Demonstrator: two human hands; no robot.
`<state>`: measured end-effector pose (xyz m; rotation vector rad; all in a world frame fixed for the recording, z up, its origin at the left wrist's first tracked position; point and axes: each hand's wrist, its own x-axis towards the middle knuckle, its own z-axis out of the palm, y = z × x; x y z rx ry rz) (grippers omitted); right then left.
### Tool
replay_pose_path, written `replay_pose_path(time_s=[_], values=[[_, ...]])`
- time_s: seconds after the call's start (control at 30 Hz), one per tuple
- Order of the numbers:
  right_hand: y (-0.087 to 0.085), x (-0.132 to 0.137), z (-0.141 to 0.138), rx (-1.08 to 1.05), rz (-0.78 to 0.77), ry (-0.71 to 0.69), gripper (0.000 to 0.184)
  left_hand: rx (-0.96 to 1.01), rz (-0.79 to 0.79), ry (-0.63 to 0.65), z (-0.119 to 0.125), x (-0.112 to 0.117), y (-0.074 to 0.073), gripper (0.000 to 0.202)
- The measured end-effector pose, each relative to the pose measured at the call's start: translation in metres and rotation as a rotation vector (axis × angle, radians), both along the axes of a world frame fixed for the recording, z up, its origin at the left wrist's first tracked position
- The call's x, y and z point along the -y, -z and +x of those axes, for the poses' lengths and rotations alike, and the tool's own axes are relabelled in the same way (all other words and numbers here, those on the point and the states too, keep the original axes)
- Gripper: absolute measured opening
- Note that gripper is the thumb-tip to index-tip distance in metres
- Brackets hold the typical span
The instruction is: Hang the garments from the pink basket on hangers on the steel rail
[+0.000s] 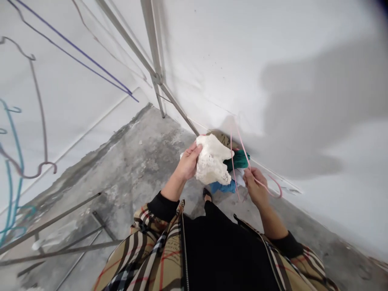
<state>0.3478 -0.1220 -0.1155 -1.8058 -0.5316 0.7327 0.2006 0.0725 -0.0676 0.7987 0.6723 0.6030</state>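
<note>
My left hand [188, 162] grips a crumpled white lace garment [212, 159], held up in front of me. My right hand [256, 186] is closed round a thin pink wire hanger [242, 161], whose hook curves out to the right of my wrist. The hanger's legs rise up past the garment's right edge. Below both hands, on the floor by the wall, lies a small heap of clothes [235, 171] in green, blue, white and tan. My foot in a dark shoe [207, 195] shows under the garment.
A metal drying rack [157, 76] stands against the white wall, its lower bars [54, 220] crossing the floor at left. Wire hangers [12, 161] in teal, grey and purple hang at far left. The concrete floor [136, 161] is stained.
</note>
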Motion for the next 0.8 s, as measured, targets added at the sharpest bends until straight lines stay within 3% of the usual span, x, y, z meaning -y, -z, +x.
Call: replay_pose_path(time_s=[0.2, 0.4, 0.53, 0.6, 0.7, 0.8], values=[[-0.027, -0.019, -0.008, 0.043, 0.137, -0.156, 0.029, 0.13, 0.152, -0.117, -0.013, 0.004, -0.069, 0.047], [-0.065, -0.038, -0.025, -0.053, 0.424, -0.355, 0.04, 0.148, 0.302, -0.178, -0.035, 0.022, -0.114, 0.057], [-0.106, -0.056, -0.048, -0.07, 0.503, -0.482, 0.06, 0.197, 0.326, -0.193, -0.039, 0.041, -0.129, 0.058], [-0.123, -0.066, -0.061, -0.027, 0.526, -0.517, 0.061, 0.226, 0.313, -0.164, -0.042, 0.05, -0.132, 0.058], [-0.135, -0.079, -0.077, 0.072, 0.487, -0.5, 0.038, 0.231, 0.301, -0.118, -0.056, 0.061, -0.131, 0.057], [-0.138, -0.087, -0.089, 0.043, 0.507, -0.474, 0.025, 0.2, 0.29, -0.113, -0.087, 0.067, -0.128, 0.055]])
